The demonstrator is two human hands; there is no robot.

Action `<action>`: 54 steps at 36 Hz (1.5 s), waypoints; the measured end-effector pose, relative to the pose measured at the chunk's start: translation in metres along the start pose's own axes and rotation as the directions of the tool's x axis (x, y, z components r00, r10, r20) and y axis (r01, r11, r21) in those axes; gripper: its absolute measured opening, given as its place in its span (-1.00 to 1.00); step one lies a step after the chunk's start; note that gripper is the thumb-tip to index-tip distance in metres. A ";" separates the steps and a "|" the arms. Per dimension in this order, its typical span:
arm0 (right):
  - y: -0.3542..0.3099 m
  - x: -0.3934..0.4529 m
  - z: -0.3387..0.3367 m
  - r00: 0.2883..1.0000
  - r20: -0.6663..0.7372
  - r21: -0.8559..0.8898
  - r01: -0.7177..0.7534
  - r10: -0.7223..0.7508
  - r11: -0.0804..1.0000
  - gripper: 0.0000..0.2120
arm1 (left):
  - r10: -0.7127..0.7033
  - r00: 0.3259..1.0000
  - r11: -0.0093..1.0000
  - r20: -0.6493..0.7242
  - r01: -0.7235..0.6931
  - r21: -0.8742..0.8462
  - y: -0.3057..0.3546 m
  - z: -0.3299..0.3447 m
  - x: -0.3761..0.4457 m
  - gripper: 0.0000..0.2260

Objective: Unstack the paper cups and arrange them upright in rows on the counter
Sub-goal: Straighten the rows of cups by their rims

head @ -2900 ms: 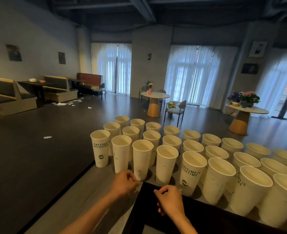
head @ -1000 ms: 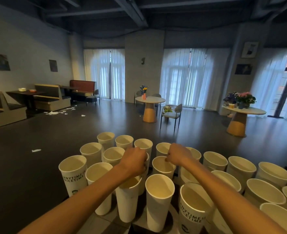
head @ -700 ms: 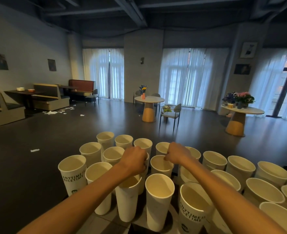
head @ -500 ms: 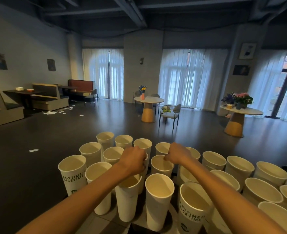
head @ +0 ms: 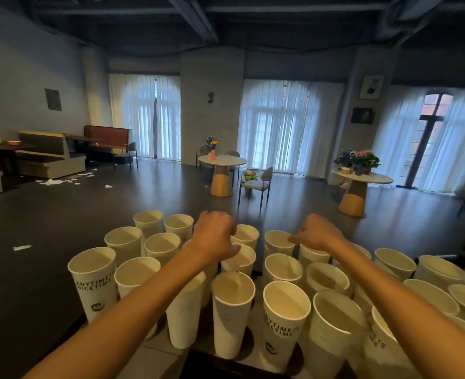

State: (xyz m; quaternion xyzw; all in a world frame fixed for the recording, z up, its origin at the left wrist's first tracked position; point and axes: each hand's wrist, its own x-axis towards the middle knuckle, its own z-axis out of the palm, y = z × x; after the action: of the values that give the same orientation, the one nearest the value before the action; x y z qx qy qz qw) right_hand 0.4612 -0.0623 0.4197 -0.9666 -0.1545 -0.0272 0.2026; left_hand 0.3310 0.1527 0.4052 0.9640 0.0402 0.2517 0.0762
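Several tall white paper cups (head: pixel 232 305) stand upright in rows on the counter (head: pixel 154 354); some read "ANYTIME IS NICETIME". Both my arms reach over the front rows. My left hand (head: pixel 215 236) is curled, its thumb hooked over the rim of a cup in the middle row (head: pixel 242 259). My right hand (head: pixel 317 232) is curled too, and its fingertips pinch the rim of a back-row cup (head: pixel 276 240). My arms hide parts of the cups beneath them.
The counter's left edge drops to a dark floor beside the outermost cup (head: pixel 93 280). A black panel (head: pixel 225 372) lies at the near edge. Beyond stand round tables (head: pixel 221 162), a chair (head: pixel 256 181), booth seating (head: pixel 50 157) and paper scraps (head: pixel 52 182).
From the counter's near edge both hands reached out over the cups. In the last half second they moved apart, the right hand shifting right to a back-row cup.
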 end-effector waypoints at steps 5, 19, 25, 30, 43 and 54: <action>0.046 -0.019 -0.016 0.996 -0.010 -0.019 -0.092 0.092 0.996 -0.65 | 0.077 0.994 0.996 0.072 -0.073 -0.056 0.041 -0.002 0.007 -0.82; 0.088 -0.044 -0.003 0.991 -0.007 -0.157 -0.133 0.133 0.979 -0.64 | 0.214 0.912 0.966 0.349 -0.143 -0.217 0.121 0.047 -0.001 -0.77; 0.092 -0.039 0.014 0.991 -0.071 -0.168 -0.124 0.114 0.978 -0.61 | 0.180 0.919 0.971 0.351 -0.109 -0.213 0.123 0.057 0.001 -0.80; 0.094 -0.031 0.004 0.995 -0.011 -0.198 -0.098 0.098 0.975 -0.71 | 0.192 0.930 0.971 0.315 -0.133 -0.201 0.122 0.058 0.005 -0.88; 0.095 -0.027 0.019 0.988 -0.141 -0.166 -0.084 0.060 0.983 -0.68 | 0.202 0.928 0.975 0.314 -0.161 -0.151 0.116 0.054 0.014 -0.85; 0.094 -0.036 0.009 0.989 -0.125 -0.139 -0.092 0.074 0.986 -0.77 | 0.183 0.927 0.969 0.326 -0.113 -0.221 0.107 0.048 0.016 -0.78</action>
State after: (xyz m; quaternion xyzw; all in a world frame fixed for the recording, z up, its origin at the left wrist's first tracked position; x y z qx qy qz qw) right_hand 0.4558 -0.1511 0.3709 -0.9809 -0.0992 -0.0878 0.1421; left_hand 0.3727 0.0431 0.3894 0.9809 -0.0723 0.0871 0.1583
